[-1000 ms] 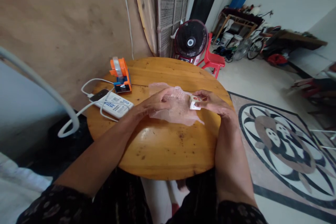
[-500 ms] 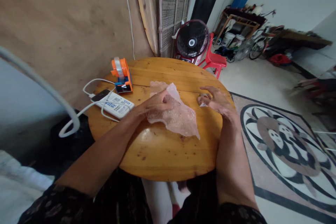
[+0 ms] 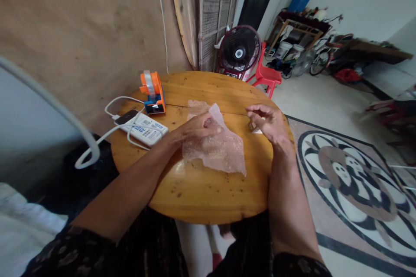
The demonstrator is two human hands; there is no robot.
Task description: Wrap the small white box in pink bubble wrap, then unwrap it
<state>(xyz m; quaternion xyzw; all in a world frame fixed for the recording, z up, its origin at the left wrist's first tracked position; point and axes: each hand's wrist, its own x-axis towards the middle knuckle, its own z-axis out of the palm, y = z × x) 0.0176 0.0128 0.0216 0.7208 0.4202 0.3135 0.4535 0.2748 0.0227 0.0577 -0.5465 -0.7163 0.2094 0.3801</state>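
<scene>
A crumpled sheet of clear bubble wrap (image 3: 224, 151) lies on the round wooden table (image 3: 208, 201), with one corner folded up. My left hand (image 3: 198, 129) rests over it, fingers and thumb curled onto the sheet beside that corner. To the right, my right hand (image 3: 268, 123) hovers above the table with thumb and index tips close together in a pinch. Whatever may be between those tips is too small to make out. A small, partly see-through item (image 3: 254, 128) sits just under the right thumb, partly hidden by it.
An orange tape dispenser (image 3: 152, 91) stands at the back left. Nearer me are a white box (image 3: 147, 132) and a dark phone (image 3: 126, 117) with a white cable (image 3: 110, 126). Behind the table are a fan (image 3: 239, 52) and a red chair (image 3: 268, 75).
My right thumb and index finger have drawn together and lifted off the small item, which has shifted slightly towards me. My left hand stays on the bubble wrap, whose near edge has moved a little.
</scene>
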